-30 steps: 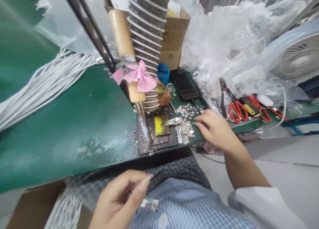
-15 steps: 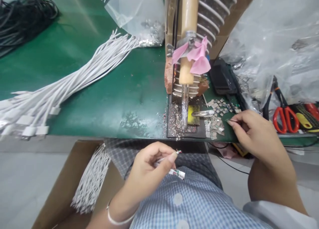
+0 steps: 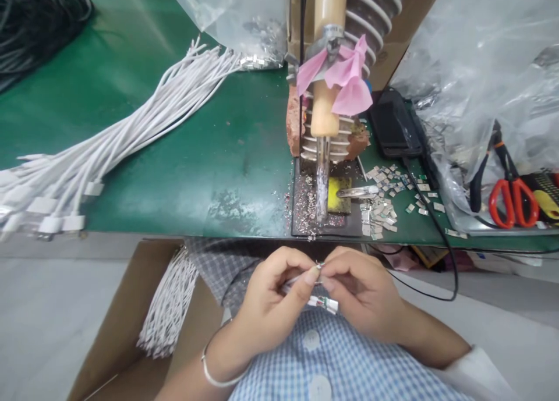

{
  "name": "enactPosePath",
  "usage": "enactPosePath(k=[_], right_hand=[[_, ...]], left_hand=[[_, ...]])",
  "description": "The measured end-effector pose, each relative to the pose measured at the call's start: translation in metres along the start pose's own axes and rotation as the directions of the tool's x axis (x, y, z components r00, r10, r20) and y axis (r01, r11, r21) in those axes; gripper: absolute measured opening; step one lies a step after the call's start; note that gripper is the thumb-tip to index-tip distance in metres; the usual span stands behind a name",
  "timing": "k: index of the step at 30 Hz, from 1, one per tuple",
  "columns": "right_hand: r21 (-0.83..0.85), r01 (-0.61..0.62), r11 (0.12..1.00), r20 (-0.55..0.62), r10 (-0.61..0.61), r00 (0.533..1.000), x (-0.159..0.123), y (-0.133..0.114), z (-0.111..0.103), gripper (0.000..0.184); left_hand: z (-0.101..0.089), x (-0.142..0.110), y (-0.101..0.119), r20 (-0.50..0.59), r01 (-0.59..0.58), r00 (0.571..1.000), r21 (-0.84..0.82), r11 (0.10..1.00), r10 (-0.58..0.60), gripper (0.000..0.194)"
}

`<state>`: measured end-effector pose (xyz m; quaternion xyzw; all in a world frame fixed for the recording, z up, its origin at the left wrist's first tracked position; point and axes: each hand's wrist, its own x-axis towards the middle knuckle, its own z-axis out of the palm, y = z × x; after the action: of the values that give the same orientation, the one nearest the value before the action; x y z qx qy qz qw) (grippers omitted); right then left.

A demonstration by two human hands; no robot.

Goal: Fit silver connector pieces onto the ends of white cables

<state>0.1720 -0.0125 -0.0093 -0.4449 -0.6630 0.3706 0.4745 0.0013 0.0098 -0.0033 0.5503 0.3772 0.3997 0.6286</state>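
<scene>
My left hand (image 3: 277, 296) is closed around a white cable (image 3: 289, 283) in front of the bench edge. Its thumb and forefinger pinch a thin wire end (image 3: 319, 265). Below them juts a white connector end (image 3: 325, 304) with a bit of green board on it. Fingertip to fingertip with it, my right hand (image 3: 367, 293) is pinched shut at the wire end; whatever lies between those fingers is too small and hidden to name. Small flat metal connector pieces (image 3: 381, 217) lie on the bench edge beyond my right hand.
A wooden-handled soldering iron (image 3: 325, 110) hangs tip down over a dark plate (image 3: 301, 226), beside a yellow sponge (image 3: 338, 196). White cables (image 3: 144, 127) lie left. Red-handled pliers (image 3: 512, 200) and a phone (image 3: 396, 124) are right. A cardboard box (image 3: 117, 302) holds more cables below.
My right hand has left the small metal pieces on the bench and come left to meet my left hand at the wire end. My left hand still holds the cable.
</scene>
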Motion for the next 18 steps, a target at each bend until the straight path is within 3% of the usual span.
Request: enactPosePath(k=[3, 10, 18], right_hand=[[0.017, -0.016, 1.0, -0.04, 0.017, 0.999, -0.001, -0.001, -0.002, 0.01], [-0.173, 0.129, 0.976, -0.063, -0.142, 0.988, 0.002, -0.002, -0.007, 0.017], [0.0, 0.06, 0.998, -0.055, -0.059, 0.997, 0.006, -0.002, 0.001, 0.014]], left_hand=[[0.001, 0.001, -0.001, -0.028, -0.041, 0.999, 0.019, 0.999, 0.041, 0.012], [0.0, 0.009, 0.003, -0.147, -0.041, 0.988, -0.006, 0.999, 0.04, 0.016], [-0.003, 0.007, 0.001, -0.18, -0.109, 0.976, 0.095, 0.989, 0.125, 0.015]])
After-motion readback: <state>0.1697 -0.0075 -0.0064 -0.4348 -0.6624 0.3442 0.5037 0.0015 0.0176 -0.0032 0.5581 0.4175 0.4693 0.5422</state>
